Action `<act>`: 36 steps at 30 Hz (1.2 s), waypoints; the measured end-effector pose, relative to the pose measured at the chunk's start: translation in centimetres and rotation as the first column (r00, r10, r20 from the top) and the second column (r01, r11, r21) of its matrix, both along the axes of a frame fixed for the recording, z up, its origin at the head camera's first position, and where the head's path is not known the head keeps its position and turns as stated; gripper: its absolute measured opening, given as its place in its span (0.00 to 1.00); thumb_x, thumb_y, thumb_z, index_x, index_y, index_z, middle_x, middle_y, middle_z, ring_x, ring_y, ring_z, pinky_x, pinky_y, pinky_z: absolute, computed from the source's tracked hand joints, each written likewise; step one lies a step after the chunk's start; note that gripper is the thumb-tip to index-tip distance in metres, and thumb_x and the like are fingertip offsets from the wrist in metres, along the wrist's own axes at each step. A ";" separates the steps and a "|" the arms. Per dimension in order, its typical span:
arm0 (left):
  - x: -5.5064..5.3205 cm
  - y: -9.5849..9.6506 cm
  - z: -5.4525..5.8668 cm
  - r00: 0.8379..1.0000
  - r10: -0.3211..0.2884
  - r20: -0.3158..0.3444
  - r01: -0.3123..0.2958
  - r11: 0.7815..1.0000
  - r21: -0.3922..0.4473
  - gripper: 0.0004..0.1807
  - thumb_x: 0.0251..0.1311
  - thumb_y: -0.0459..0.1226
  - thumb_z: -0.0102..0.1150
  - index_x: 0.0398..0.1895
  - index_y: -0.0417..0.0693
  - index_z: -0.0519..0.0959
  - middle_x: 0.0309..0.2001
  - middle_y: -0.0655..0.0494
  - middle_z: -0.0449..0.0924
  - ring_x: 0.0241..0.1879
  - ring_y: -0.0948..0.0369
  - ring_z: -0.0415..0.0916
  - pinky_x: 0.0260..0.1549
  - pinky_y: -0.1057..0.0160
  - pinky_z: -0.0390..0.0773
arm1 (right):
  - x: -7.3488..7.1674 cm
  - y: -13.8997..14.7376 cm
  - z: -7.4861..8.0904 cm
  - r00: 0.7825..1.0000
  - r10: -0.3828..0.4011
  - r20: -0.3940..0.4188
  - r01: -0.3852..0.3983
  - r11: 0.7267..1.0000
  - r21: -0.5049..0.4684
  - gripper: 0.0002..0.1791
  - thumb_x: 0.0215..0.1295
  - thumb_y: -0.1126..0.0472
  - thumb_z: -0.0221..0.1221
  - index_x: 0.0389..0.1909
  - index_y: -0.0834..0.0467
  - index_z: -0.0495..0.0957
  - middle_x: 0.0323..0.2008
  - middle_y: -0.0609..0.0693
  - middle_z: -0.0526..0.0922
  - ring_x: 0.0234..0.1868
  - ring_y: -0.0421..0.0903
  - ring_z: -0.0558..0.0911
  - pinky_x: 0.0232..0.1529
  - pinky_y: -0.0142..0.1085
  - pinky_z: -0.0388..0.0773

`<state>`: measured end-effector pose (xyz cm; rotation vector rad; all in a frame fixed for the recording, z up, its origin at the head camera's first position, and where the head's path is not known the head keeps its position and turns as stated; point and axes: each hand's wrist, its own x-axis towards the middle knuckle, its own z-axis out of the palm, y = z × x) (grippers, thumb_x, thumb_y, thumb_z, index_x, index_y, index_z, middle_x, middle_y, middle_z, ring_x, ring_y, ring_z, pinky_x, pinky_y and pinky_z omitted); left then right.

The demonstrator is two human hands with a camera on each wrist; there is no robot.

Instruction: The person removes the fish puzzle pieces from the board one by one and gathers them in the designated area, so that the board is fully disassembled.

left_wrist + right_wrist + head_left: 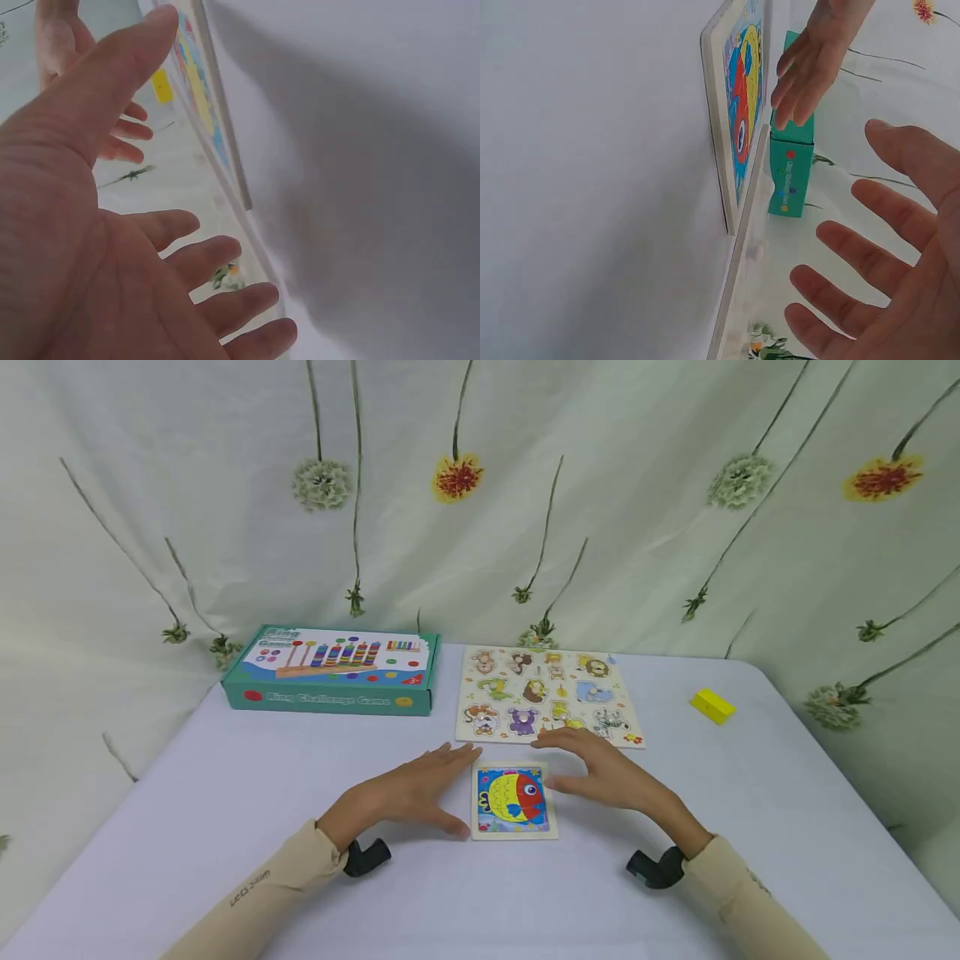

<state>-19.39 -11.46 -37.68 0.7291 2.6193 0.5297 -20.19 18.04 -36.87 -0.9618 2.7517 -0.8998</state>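
Observation:
A small square puzzle board point(514, 800) with a red and yellow fish picture lies flat between the two hands. My left hand point(417, 787) is at its left side, fingers spread and thumb close to the lower left corner. On the opposite side, my right hand point(609, 770) hovers with fingers spread, thumb at the board's right edge. Both palms face inward and hold nothing, as the left palm point(127, 262) and right palm point(907, 292) show in the wrist views. The fish board point(717, 97) lies on the tabletop in the right wrist view.
Behind the hands lies a larger animal peg puzzle point(551, 693). A green Ring Challenge Game box point(330, 681) stands at the back left, and a yellow block point(712, 706) at the back right. A flowered curtain point(637, 552) hangs behind the white table point(480, 902).

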 end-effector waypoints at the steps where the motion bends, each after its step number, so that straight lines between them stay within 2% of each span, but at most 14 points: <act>1: 0.0 0.1 -0.1 1.000 0.006 0.006 -0.006 1.000 -0.005 0.57 0.44 0.56 0.73 0.76 0.58 0.52 0.76 0.59 0.49 0.75 0.51 0.40 0.69 0.43 0.52 | -0.2 -0.1 -0.1 1.000 0.008 0.017 -0.008 1.000 -0.004 0.26 0.62 0.54 0.63 0.61 0.52 0.74 0.64 0.51 0.71 0.68 0.55 0.65 0.63 0.60 0.63; 7: -0.1 0.2 -0.7 1.000 0.009 0.004 -0.009 1.000 -0.026 0.56 0.45 0.56 0.72 0.76 0.55 0.52 0.76 0.59 0.47 0.76 0.53 0.37 0.69 0.44 0.53 | -1.2 -1.0 -0.7 0.991 0.055 0.125 -0.056 0.998 0.009 0.26 0.62 0.52 0.62 0.61 0.53 0.74 0.62 0.49 0.73 0.66 0.54 0.67 0.64 0.58 0.63; 13: -0.2 0.0 -0.9 1.000 -0.002 0.001 0.002 1.000 -0.031 0.57 0.44 0.60 0.70 0.76 0.53 0.52 0.76 0.59 0.48 0.76 0.55 0.36 0.70 0.46 0.49 | -1.9 -2.1 -1.3 0.980 0.100 0.170 -0.107 0.994 0.031 0.25 0.62 0.51 0.62 0.60 0.53 0.75 0.60 0.48 0.76 0.64 0.50 0.69 0.65 0.54 0.64; 21: -0.4 0.0 -1.1 1.000 -0.005 0.008 0.005 0.999 -0.049 0.55 0.46 0.63 0.66 0.75 0.55 0.53 0.76 0.61 0.48 0.76 0.56 0.35 0.70 0.44 0.48 | -2.6 -3.0 -1.5 0.983 0.125 0.136 -0.135 0.989 0.065 0.23 0.63 0.54 0.63 0.58 0.55 0.77 0.57 0.48 0.78 0.60 0.48 0.72 0.62 0.48 0.68; 27: -0.5 0.1 -1.5 1.000 -0.015 -0.007 0.014 0.998 -0.054 0.55 0.47 0.62 0.66 0.75 0.54 0.53 0.76 0.61 0.46 0.76 0.56 0.33 0.71 0.47 0.45 | -2.9 -3.5 -1.6 0.988 0.122 0.090 -0.131 0.986 0.103 0.21 0.63 0.54 0.63 0.56 0.53 0.79 0.54 0.47 0.79 0.56 0.46 0.72 0.57 0.45 0.71; 36: -0.4 0.2 -1.3 0.999 -0.032 -0.010 0.032 0.998 -0.045 0.57 0.44 0.64 0.66 0.76 0.53 0.52 0.76 0.60 0.46 0.76 0.54 0.33 0.71 0.46 0.44 | -3.0 -4.0 -1.5 0.990 0.115 0.077 -0.125 0.983 0.138 0.20 0.62 0.54 0.63 0.56 0.51 0.79 0.51 0.48 0.78 0.53 0.46 0.73 0.54 0.43 0.73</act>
